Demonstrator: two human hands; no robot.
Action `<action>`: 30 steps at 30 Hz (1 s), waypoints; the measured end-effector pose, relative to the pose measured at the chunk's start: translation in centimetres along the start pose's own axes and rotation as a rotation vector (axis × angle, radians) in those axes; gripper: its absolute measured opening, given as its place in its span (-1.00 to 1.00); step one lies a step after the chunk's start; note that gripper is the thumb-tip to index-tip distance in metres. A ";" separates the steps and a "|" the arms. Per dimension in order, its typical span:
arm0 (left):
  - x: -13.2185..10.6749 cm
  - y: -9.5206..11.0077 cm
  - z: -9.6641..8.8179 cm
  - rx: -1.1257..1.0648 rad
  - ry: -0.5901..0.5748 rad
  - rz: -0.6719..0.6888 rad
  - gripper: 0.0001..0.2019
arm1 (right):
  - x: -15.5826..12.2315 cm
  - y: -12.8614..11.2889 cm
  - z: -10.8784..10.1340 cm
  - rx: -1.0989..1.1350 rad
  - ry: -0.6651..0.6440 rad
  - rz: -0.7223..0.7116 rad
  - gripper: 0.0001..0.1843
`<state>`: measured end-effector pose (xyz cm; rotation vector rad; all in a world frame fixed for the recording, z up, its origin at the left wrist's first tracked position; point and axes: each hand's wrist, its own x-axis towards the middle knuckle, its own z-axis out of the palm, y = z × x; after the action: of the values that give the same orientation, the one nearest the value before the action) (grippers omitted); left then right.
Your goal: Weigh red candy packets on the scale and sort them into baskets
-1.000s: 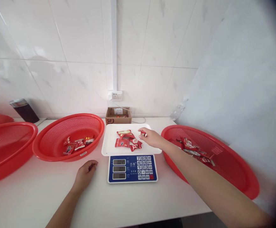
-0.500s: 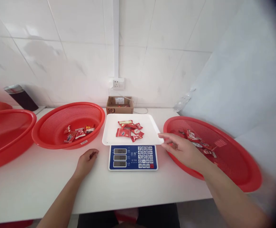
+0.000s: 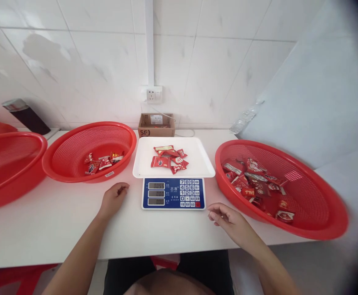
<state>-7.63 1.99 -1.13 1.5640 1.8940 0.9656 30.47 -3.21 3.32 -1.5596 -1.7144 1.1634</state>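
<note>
A blue-faced digital scale (image 3: 173, 193) stands at the table's middle, and its white tray (image 3: 197, 164) carries several red candy packets (image 3: 169, 157). My left hand (image 3: 112, 199) rests on the table just left of the scale, fingers loosely curled, nothing visible in it. My right hand (image 3: 229, 220) hovers near the front edge, right of the scale's keypad, fingers loosely bent and apart, empty. To its right sits a red mesh basket (image 3: 314, 221) holding several red packets (image 3: 254, 184).
Left of the scale another red basket (image 3: 74, 172) holds a few packets (image 3: 100, 161); a third red basket (image 3: 0, 180) stands at the far left. A small cardboard box (image 3: 156, 125) and wall socket (image 3: 153, 95) are behind the scale. A dark cylindrical container (image 3: 25, 116) stands at the back left.
My right hand left a packet on the scale tray, then drew back toward me past the right basket's rim to the table's front. The left hand stayed put. The view tilted downward.
</note>
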 end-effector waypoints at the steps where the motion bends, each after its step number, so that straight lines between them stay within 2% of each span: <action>1: 0.0 0.1 0.0 0.003 0.002 -0.001 -0.75 | 0.2 0.6 0.3 0.027 0.012 0.000 -0.72; 7: 0.0 0.4 -0.2 0.020 0.018 0.007 -0.76 | 1.8 2.8 1.9 0.203 0.130 0.027 -0.65; 15: 0.1 0.6 -0.1 0.011 0.022 0.017 -0.74 | 3.1 3.1 3.0 0.344 0.400 0.101 -0.51; 20: 0.1 0.3 -0.2 0.027 0.013 0.008 -0.74 | 3.0 3.5 3.2 0.372 0.389 0.115 -0.41; 26: 0.1 0.1 -0.1 0.013 0.014 0.016 -0.75 | 2.7 3.7 3.4 0.274 0.362 0.078 -0.48; 30: -0.3 0.7 -0.1 -0.028 0.006 0.022 -0.75 | 2.7 3.8 3.4 0.239 0.348 0.078 -0.48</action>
<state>-7.21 1.78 -0.59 1.5712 1.8630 1.0025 29.03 -1.57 -1.99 -1.5813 -1.2529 1.0199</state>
